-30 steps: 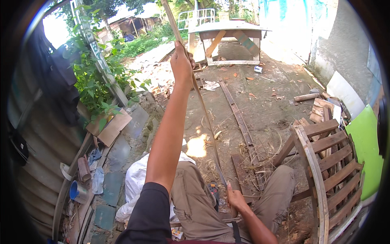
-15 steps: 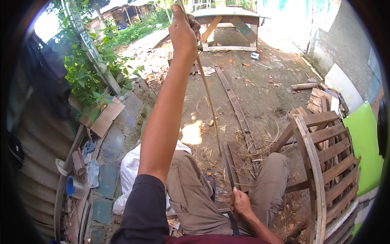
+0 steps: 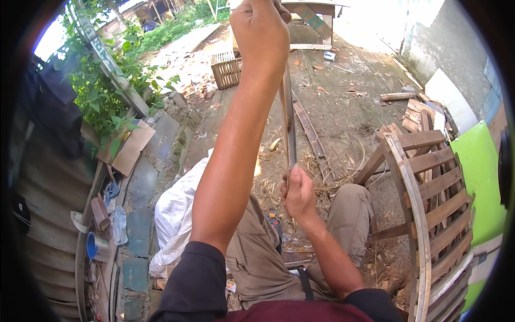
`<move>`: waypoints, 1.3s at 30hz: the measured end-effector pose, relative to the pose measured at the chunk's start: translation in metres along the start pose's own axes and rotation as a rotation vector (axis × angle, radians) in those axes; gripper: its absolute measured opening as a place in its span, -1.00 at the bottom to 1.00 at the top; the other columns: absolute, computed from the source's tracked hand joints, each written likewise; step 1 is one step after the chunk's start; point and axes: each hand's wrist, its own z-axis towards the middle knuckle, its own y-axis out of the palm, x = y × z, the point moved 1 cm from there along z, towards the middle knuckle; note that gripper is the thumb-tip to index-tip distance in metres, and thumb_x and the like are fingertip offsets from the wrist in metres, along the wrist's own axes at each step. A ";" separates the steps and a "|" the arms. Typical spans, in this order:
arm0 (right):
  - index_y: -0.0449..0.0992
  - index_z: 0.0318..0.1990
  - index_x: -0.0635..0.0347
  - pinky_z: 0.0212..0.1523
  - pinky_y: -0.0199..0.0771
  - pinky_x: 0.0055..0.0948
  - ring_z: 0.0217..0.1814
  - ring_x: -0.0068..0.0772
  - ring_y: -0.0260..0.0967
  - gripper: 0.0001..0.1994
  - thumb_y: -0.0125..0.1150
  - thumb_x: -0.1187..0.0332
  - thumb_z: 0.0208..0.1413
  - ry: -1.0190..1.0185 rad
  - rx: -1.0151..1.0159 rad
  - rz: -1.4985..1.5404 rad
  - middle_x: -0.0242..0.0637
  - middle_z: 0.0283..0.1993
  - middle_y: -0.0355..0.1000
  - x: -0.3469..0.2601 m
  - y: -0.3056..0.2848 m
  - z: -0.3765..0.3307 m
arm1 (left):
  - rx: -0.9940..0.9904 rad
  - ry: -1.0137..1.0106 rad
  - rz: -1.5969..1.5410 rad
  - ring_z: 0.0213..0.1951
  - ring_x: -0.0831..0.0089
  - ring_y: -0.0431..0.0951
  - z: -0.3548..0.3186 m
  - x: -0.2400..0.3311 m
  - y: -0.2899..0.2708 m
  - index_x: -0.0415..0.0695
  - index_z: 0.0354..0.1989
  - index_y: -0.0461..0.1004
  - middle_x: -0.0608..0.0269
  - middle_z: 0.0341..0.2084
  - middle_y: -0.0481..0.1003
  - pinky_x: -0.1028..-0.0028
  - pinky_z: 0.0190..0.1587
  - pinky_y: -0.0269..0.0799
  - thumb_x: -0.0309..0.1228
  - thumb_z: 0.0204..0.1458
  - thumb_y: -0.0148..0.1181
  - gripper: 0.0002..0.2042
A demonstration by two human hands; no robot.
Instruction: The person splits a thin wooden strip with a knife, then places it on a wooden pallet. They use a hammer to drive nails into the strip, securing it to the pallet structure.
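Strip [image 3: 284, 121] stands nearly upright at the frame's upper centre, left hand [image 3: 260, 29] clamped high on it, right hand [image 3: 299, 194] closed around the knife [image 3: 291, 129] below. Keep the strip steady, I'd say, and the knife flat along it. The right hand has risen since half a second ago.

One blade [image 3: 292, 137], one strip [image 3: 285, 121]

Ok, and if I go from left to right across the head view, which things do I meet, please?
Dark hanging cloth → tin can with blue inside → white sack → left hand → right hand → slatted wooden frame → bright green panel.
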 end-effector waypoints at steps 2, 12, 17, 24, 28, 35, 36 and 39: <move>0.31 -0.36 0.21 -0.71 0.20 -0.51 -0.73 -0.60 0.12 -0.48 -0.23 -0.08 0.47 0.329 -0.061 0.079 -0.43 -0.64 0.18 0.022 -0.006 -0.016 | -0.003 -0.020 -0.043 -0.56 0.59 0.14 0.000 0.002 -0.010 0.03 -0.59 0.22 0.47 -0.65 0.15 0.46 -0.47 0.04 0.27 0.33 -0.21 -0.40; 0.33 -0.38 0.20 -0.67 0.19 -0.47 -0.69 -0.62 0.18 -0.49 -0.17 -0.06 0.46 0.162 -0.004 -0.030 -0.44 -0.65 0.23 0.032 -0.013 -0.013 | 0.027 0.023 -0.058 -0.65 0.61 0.14 -0.015 0.013 -0.009 -0.06 -0.45 0.29 0.44 -0.68 0.17 0.53 -0.59 0.03 0.23 0.35 -0.22 -0.42; 0.34 -0.38 0.23 -0.62 0.18 -0.47 -0.67 -0.62 0.20 -0.51 -0.13 -0.02 0.45 -0.013 -0.038 -0.098 -0.41 -0.64 0.25 -0.024 0.006 -0.024 | 0.047 0.098 -0.137 -0.61 0.65 0.24 -0.006 0.006 -0.040 -0.07 -0.41 0.23 0.39 -0.56 0.26 0.60 -0.69 0.06 0.30 0.30 -0.19 -0.39; 0.42 -0.42 0.38 -0.35 0.35 -0.08 -0.47 -0.10 0.38 -0.38 -0.14 -0.10 0.41 0.118 -0.013 -0.295 0.02 -0.56 0.36 0.052 -0.001 -0.005 | 0.080 0.030 -0.138 -0.72 0.60 0.05 -0.006 0.021 -0.050 -0.02 -0.46 0.19 0.45 -0.72 0.08 0.55 -0.69 -0.03 0.21 0.38 -0.30 -0.44; 0.45 -0.42 0.42 -0.32 0.36 -0.02 -0.46 0.04 0.41 -0.34 -0.11 -0.14 0.39 0.106 0.047 -0.382 0.14 -0.54 0.41 0.051 -0.001 0.006 | 0.030 -0.132 -0.165 -0.74 0.60 0.06 -0.043 -0.022 -0.056 0.00 -0.52 0.16 0.44 -0.74 0.07 0.54 -0.73 -0.02 0.23 0.39 -0.37 -0.41; 0.44 -0.33 0.40 -0.42 0.35 -0.11 -0.59 -0.08 0.34 -0.42 -0.15 -0.06 0.43 0.077 -0.069 -0.238 0.02 -0.59 0.39 -0.001 0.032 -0.030 | 0.305 -0.171 -0.087 -0.72 0.60 0.04 -0.101 -0.060 -0.102 0.02 -0.58 0.04 0.45 -0.72 0.02 0.55 -0.75 -0.04 0.37 0.29 -0.37 -0.34; 0.44 -0.34 0.39 -0.42 0.34 -0.11 -0.58 -0.08 0.34 -0.42 -0.15 -0.06 0.43 0.120 -0.052 -0.260 0.03 -0.58 0.39 0.025 0.028 -0.029 | 0.304 -0.144 -0.080 -0.72 0.61 0.03 -0.100 -0.057 -0.099 0.02 -0.57 0.05 0.46 -0.71 0.01 0.56 -0.75 -0.05 0.37 0.29 -0.37 -0.34; 0.43 -0.38 0.37 -0.40 0.36 -0.07 -0.52 -0.06 0.38 -0.40 -0.16 -0.09 0.42 0.137 -0.049 -0.303 0.11 -0.56 0.41 0.068 0.009 -0.018 | 0.332 -0.100 -0.084 -0.72 0.64 0.00 -0.094 -0.056 -0.101 0.03 -0.56 0.07 0.47 -0.71 -0.01 0.57 -0.75 -0.12 0.35 0.31 -0.37 -0.36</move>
